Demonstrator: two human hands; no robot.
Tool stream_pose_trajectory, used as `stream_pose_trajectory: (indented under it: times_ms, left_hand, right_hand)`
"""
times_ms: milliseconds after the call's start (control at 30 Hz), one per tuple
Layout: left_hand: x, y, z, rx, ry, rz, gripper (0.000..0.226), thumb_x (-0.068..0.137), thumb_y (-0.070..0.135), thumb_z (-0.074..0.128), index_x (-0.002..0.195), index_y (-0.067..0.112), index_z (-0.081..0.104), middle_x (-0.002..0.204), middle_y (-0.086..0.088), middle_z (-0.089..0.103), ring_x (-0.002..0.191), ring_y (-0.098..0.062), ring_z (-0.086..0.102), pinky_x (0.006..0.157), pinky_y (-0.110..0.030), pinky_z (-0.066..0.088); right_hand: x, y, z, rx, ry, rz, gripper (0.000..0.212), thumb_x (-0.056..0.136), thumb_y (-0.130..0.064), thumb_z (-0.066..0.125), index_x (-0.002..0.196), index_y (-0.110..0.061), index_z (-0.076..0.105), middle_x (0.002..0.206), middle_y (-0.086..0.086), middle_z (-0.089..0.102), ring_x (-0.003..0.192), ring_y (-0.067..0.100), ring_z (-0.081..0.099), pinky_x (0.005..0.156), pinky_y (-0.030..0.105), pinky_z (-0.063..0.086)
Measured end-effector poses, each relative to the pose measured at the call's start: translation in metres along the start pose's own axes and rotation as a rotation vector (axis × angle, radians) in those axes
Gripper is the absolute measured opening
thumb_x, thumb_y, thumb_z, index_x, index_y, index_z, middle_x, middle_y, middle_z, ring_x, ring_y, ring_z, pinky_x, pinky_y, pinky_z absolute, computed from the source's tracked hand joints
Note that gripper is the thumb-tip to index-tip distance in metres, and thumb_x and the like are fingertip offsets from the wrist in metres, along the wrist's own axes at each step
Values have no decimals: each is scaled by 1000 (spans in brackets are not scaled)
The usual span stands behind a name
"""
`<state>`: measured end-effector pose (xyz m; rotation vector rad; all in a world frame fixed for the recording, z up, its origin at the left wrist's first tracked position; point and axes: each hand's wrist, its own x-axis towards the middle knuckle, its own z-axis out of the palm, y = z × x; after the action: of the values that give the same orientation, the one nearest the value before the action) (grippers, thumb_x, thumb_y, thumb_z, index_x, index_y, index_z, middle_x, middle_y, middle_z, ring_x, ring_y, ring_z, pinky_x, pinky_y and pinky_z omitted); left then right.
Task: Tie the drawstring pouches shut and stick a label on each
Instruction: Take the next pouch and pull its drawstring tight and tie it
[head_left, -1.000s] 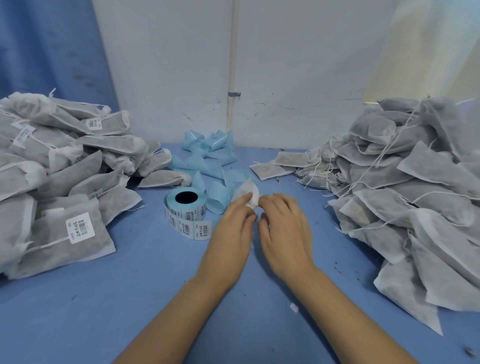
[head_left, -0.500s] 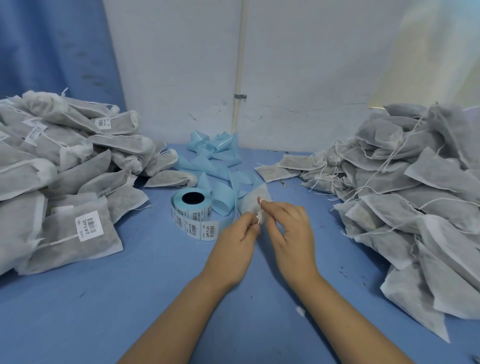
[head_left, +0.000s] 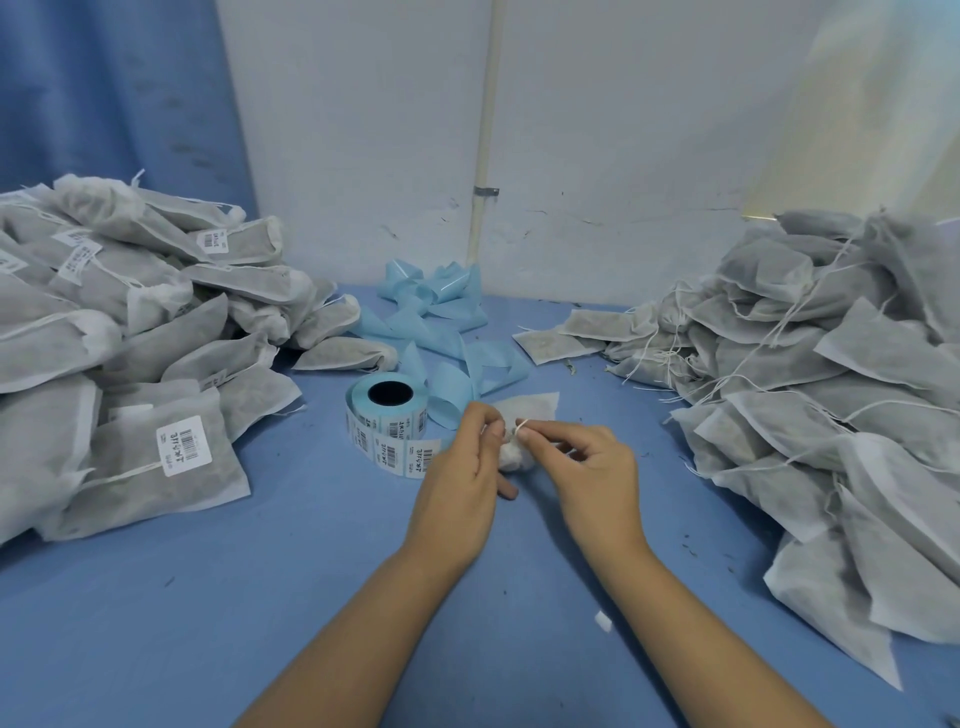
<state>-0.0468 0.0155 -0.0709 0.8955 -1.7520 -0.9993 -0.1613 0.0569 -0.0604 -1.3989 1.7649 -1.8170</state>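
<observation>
Table (head_left: 260, 623) blue, under grip; untied pile (head_left: 831, 415) well right of grip; labelled pile (head_left: 130, 364) well left; label roll (head_left: 387, 415) just left of grip. Left hand (head_left: 457, 478) pinches bunched neck of pouch (head_left: 530, 408); right hand (head_left: 587, 467) pinches thin white string (head_left: 521, 425) at same neck; pouch lies on table between hands. Could go wrong: string slips from fingers, knot ends up loose; hard tug snaps string or rips soft cloth; stuff spills out.

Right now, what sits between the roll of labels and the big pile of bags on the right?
Head view: one white pouch, held by the left hand and right hand, plus curled blue backing strip; then bare table.
</observation>
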Motion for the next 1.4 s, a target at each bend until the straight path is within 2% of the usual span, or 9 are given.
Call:
stream_pose_trajectory:
  times_ms: [233, 400, 500, 600, 700, 833, 967, 1133, 1400]
  left_hand:
    - [-2, 5, -2, 35, 115, 55, 12, 100, 33, 42, 93, 28, 50, 60, 0, 60, 54, -8, 59, 61, -24, 44]
    - [-5, 9, 4, -179, 109, 49, 12, 99, 14, 47, 97, 13, 59, 54, 9, 59, 46, -4, 49, 51, -11, 39]
    - [-5, 11, 11, -297, 103, 2, 12, 99, 8, 45, 93, 6, 56, 74, 9, 65, 51, -5, 52, 54, -15, 43]
    - [-3, 11, 12, -380, 94, -24, 12, 99, 4, 44, 93, 6, 55, 93, -1, 69, 74, -4, 65, 67, -14, 49]
    - [-1, 7, 9, -365, 83, -24, 14, 99, 5, 45, 90, 10, 55, 88, -2, 68, 79, -8, 65, 74, -18, 50]
    - [1, 4, 7, -322, 70, 1, 16, 97, 5, 48, 86, 11, 57, 75, 8, 65, 71, -3, 61, 70, -15, 48]
    - [2, 3, 6, -275, 60, 15, 14, 96, 9, 52, 86, 12, 61, 72, 10, 65, 68, -1, 60, 67, -12, 45]
    - [2, 2, 5, -271, 66, -44, 14, 96, 14, 54, 86, 17, 63, 71, 4, 63, 63, -7, 57, 64, -18, 48]
    - [3, 0, 5, -258, 101, -89, 15, 94, 14, 57, 84, 22, 64, 67, 9, 64, 58, -5, 55, 61, -18, 49]
  right_hand:
    - [-6, -1, 3, -180, -24, -180, 14, 80, -22, 74, 77, -36, 74, 79, -22, 68, 92, 1, 50, 77, 8, 36]
    - [-9, -3, 7, -209, -47, -143, 16, 81, -19, 73, 73, -31, 65, 79, -17, 63, 89, 4, 50, 74, 10, 37]
    - [-10, -3, 12, -78, -28, -32, 19, 81, -12, 71, 71, -23, 59, 82, -8, 58, 77, 7, 54, 68, 12, 40]
    - [-10, -4, 13, 66, -35, 45, 19, 80, -5, 70, 72, -18, 59, 88, -4, 56, 76, 9, 58, 72, 21, 47]
    - [-9, -5, 12, 186, -61, 124, 18, 82, -4, 68, 69, -16, 62, 91, -3, 53, 71, -2, 58, 70, 11, 44]
    - [-5, -6, 10, 474, -183, 362, 12, 86, -8, 60, 75, -7, 64, 74, 2, 66, 67, 8, 60, 62, 13, 46]
    - [1, -9, 4, 768, -220, 432, 21, 88, -3, 51, 70, -3, 62, 67, 7, 64, 63, 14, 63, 61, 20, 51]
    - [3, -4, 5, 833, -186, 504, 19, 88, -5, 52, 71, -9, 59, 70, 2, 59, 68, 12, 55, 71, 24, 46]
    - [5, -3, 3, 947, -80, 593, 14, 88, -6, 54, 76, -8, 62, 68, 3, 63, 63, 11, 59, 61, 19, 51]
